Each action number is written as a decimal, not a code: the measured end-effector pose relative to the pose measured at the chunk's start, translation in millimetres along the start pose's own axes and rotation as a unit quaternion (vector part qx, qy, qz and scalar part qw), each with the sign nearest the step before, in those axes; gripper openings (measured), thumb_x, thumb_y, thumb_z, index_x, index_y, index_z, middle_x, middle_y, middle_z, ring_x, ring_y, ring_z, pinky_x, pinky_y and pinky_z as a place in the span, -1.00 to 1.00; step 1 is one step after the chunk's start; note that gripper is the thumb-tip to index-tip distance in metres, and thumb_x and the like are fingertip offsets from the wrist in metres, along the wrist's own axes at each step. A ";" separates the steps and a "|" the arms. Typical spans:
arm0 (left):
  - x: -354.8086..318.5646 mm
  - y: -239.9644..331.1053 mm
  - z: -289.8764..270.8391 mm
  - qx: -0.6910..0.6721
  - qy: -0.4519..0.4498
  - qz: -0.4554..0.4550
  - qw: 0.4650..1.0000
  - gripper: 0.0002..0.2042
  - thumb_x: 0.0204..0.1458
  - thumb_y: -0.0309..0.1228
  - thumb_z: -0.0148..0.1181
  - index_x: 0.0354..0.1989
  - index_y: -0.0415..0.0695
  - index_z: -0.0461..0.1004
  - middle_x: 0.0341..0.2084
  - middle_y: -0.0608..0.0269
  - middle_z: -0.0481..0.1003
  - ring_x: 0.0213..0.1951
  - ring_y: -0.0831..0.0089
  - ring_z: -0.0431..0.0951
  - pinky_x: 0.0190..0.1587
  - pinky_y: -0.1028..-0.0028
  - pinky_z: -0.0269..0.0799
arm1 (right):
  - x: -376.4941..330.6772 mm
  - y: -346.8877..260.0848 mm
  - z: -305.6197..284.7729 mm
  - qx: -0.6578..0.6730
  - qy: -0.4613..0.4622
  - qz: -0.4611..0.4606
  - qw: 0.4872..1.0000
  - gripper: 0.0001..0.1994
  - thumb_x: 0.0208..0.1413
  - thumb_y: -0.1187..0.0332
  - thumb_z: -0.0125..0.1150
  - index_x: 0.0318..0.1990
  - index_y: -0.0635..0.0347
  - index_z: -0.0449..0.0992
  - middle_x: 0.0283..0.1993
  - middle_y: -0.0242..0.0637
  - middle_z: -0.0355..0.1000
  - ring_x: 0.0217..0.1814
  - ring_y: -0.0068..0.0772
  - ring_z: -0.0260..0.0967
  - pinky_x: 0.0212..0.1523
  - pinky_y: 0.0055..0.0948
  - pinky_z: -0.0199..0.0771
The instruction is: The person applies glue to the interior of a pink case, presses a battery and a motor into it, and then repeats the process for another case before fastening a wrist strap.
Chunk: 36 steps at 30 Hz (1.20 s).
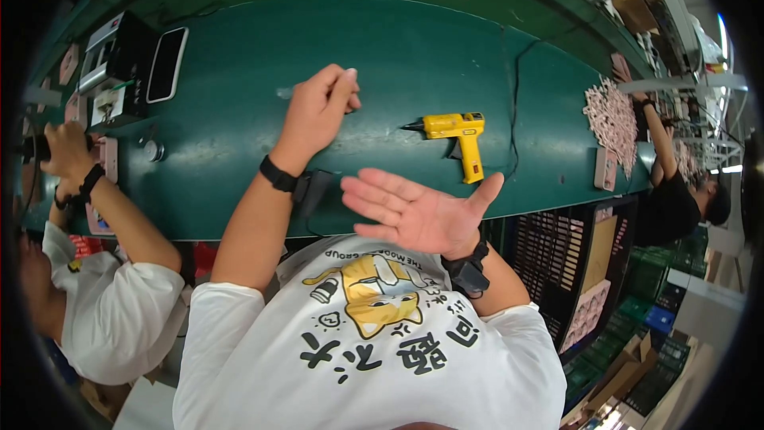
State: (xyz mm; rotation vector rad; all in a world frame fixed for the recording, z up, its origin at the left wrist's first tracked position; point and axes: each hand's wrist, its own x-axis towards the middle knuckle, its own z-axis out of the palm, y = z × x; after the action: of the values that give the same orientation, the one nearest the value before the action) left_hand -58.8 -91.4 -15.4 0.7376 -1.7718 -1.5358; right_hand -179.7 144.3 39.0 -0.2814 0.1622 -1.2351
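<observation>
Yellow glue gun [459, 137] lies nozzle-left just beyond the flat, empty right hand [418, 215], while the curled left hand [318, 111] pinches something small farther left.

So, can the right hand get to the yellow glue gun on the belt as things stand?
Probably yes. The right hand is open and empty, and only bare green belt lies between it and the yellow glue gun.
</observation>
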 end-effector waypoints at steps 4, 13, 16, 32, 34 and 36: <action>4.1 -1.0 0.4 0.004 -0.006 0.007 1.000 -0.67 0.54 -0.26 0.14 -0.24 -0.26 0.57 -0.51 0.23 0.66 -0.42 0.55 0.66 -0.30 0.47 0.57 | 4.2 -2.7 -11.1 0.019 -0.094 0.032 0.995 0.84 -0.43 -0.88 0.27 0.73 0.40 -0.48 0.84 0.21 -0.58 0.91 0.14 -0.54 0.79 0.22 -0.40; 2.8 -1.9 -2.4 0.055 0.016 -0.013 0.998 -0.71 0.50 -0.26 0.22 -0.25 -0.21 0.58 -0.50 0.24 0.67 -0.43 0.52 0.66 -0.32 0.41 0.56 | 7.2 -3.1 -18.4 0.030 -0.127 0.073 0.989 0.92 -0.59 -0.78 0.45 0.71 0.45 -0.49 0.83 0.29 -0.57 0.90 0.18 -0.58 0.77 0.32 -0.31; 1.1 -0.1 3.0 0.063 0.011 -0.001 0.998 -0.73 0.47 -0.27 0.25 -0.26 -0.19 0.58 -0.51 0.22 0.67 -0.46 0.47 0.66 -0.35 0.37 0.55 | 2.8 4.4 -24.0 0.068 -0.078 -0.003 0.995 0.55 -0.15 -0.69 0.39 0.73 0.36 -0.12 0.77 0.17 0.01 0.82 0.14 -0.05 0.71 0.24 0.03; 1.9 2.3 -2.5 0.146 -0.003 0.038 0.989 -0.75 0.45 -0.26 0.26 -0.26 -0.16 0.55 -0.52 0.22 0.67 -0.51 0.35 0.67 -0.41 0.33 0.52 | 12.1 -0.9 -19.6 -0.238 0.322 -0.016 0.916 -0.81 0.41 0.40 0.02 -0.11 0.25 0.57 -0.49 -0.22 0.39 -0.55 -0.32 0.28 -0.41 -0.31 0.36; 0.1 1.9 -1.3 0.143 0.003 0.054 0.988 -0.75 0.45 -0.26 0.26 -0.26 -0.16 0.54 -0.53 0.22 0.67 -0.52 0.31 0.66 -0.41 0.30 0.50 | 3.6 -4.4 -27.7 -0.250 0.310 0.021 0.917 -0.80 0.42 0.36 0.02 -0.13 0.26 0.56 -0.50 -0.23 0.39 -0.56 -0.32 0.27 -0.43 -0.31 0.35; -2.9 3.6 -0.9 0.148 0.003 0.054 0.988 -0.74 0.44 -0.25 0.26 -0.27 -0.16 0.54 -0.54 0.21 0.66 -0.53 0.28 0.65 -0.42 0.28 0.49 | 0.7 -10.8 -34.8 -0.269 0.298 0.089 0.912 -0.75 0.42 0.29 0.03 -0.17 0.27 0.54 -0.50 -0.23 0.38 -0.60 -0.32 0.23 -0.47 -0.29 0.32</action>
State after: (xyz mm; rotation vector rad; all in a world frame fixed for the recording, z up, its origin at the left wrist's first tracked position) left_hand -56.2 -89.2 -12.2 0.7700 -2.0258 -1.2123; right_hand -198.7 136.1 9.1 -0.3467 1.0477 -1.0419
